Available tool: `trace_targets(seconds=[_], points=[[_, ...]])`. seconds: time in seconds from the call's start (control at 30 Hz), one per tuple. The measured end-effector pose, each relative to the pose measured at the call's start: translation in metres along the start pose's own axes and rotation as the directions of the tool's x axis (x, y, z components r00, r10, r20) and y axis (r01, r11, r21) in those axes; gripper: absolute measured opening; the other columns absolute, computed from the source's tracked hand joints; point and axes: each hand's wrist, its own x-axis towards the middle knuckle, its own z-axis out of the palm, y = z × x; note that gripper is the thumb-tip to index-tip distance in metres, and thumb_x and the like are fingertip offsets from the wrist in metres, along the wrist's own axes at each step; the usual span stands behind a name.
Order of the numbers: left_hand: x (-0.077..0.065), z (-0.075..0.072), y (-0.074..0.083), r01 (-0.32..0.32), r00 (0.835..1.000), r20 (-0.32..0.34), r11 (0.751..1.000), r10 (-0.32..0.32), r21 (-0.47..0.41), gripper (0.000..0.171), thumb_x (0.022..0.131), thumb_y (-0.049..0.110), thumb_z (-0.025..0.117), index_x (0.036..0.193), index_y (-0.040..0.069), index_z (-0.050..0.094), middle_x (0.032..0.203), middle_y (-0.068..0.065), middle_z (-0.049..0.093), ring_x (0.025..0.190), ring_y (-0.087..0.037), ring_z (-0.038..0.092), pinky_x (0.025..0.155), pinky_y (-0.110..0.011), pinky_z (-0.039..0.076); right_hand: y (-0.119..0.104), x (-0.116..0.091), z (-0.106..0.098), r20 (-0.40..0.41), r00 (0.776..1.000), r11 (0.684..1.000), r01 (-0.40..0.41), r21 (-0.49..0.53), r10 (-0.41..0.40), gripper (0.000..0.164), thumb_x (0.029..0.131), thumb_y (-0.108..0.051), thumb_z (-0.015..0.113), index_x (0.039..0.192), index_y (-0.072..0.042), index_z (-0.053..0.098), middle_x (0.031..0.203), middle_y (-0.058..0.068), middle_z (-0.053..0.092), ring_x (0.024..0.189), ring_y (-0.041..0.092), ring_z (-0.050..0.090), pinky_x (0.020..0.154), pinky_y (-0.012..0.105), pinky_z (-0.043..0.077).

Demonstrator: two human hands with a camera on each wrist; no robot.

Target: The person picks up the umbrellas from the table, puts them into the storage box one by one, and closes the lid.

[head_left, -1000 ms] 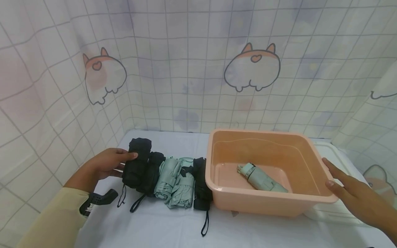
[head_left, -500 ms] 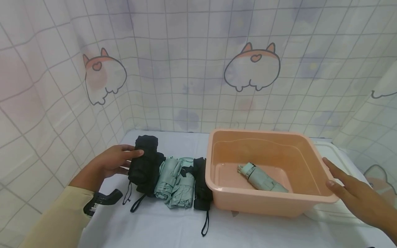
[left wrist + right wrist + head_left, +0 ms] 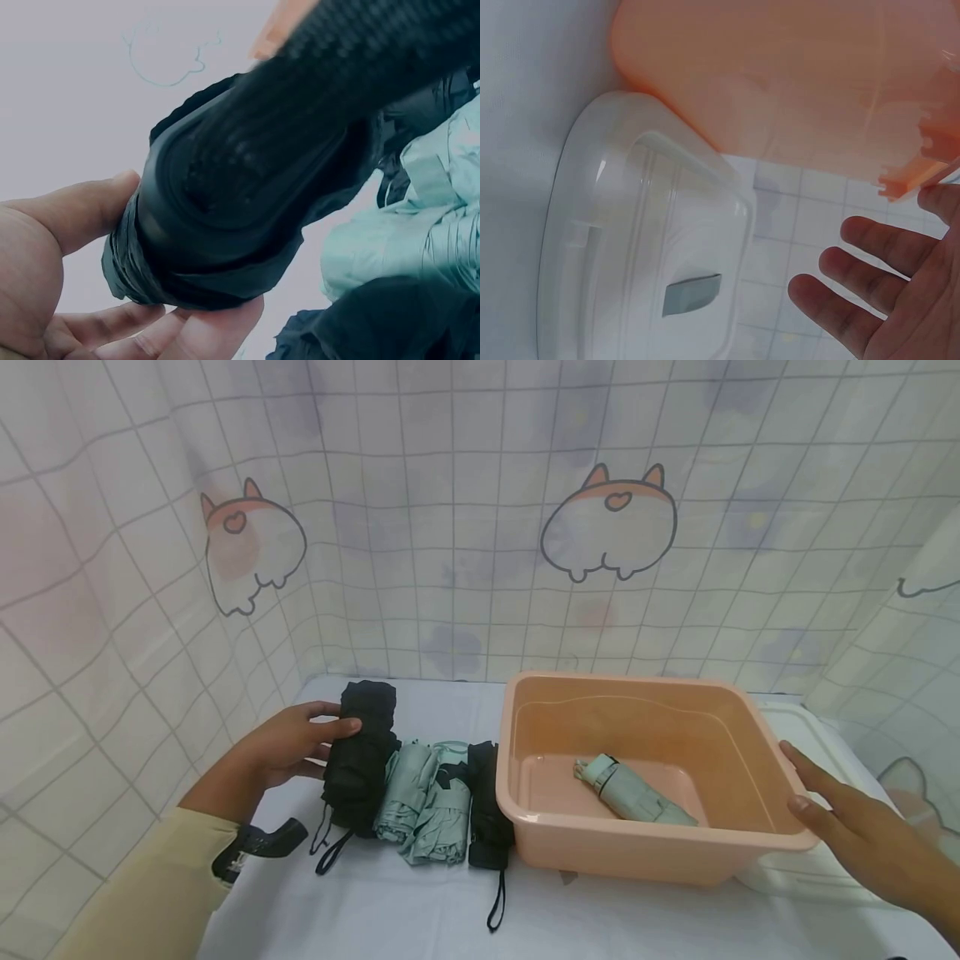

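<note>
A black folded umbrella (image 3: 366,739) is held in my left hand (image 3: 288,747), thumb on one side and fingers beneath. In the left wrist view the umbrella's dark end cap (image 3: 217,202) faces the camera, partly covered by a black strap. It overlaps another black umbrella (image 3: 347,820), mostly hidden behind it. To the right lie two pale green umbrellas (image 3: 407,793) and a further black umbrella (image 3: 489,814), beside a peach tub (image 3: 615,852). Inside the tub rests a green umbrella (image 3: 641,795). My right hand (image 3: 862,827) touches the tub's right rim with extended fingers.
A white plastic lid or box (image 3: 622,225) with a grey-green tab (image 3: 694,294) sits under and beside the tub's right end. White cloth (image 3: 390,910) covers the table. A grid-patterned curtain (image 3: 465,527) closes off the back and sides.
My left hand has carried the black umbrella to the right and slightly away from me, further over the neighbouring black one. My right hand and the tub stay in place.
</note>
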Motion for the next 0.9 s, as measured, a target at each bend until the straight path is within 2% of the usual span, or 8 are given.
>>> trace_targets(seconds=[0.4,0.9], points=[[-0.002,0.01,0.009,-0.026,1.0,-0.019,0.999,0.025,-0.033,0.092,0.096,0.046,0.071,0.16,0.002,0.022,0.141,-0.029,0.052,0.125,-0.046,0.057,0.098,-0.055,0.052,-0.001,0.001,-0.001,-0.001,1.0,1.0,0.008,0.003,-0.008,0.069,0.111,-0.031,0.043,0.166,-0.021,0.002,0.141,0.046,0.041,0.11,0.074,0.047,0.071,0.083,0.042],[-0.003,0.029,0.025,-0.048,0.999,0.001,0.997,0.048,-0.066,0.092,0.094,0.045,0.074,0.16,0.005,0.024,0.14,-0.027,0.052,0.125,-0.046,0.056,0.099,-0.058,0.05,-0.002,-0.001,-0.002,-0.009,1.0,1.0,0.015,0.018,-0.015,0.068,0.111,-0.03,0.043,0.166,-0.023,0.002,0.141,0.046,0.041,0.111,0.074,0.047,0.072,0.083,0.041]])
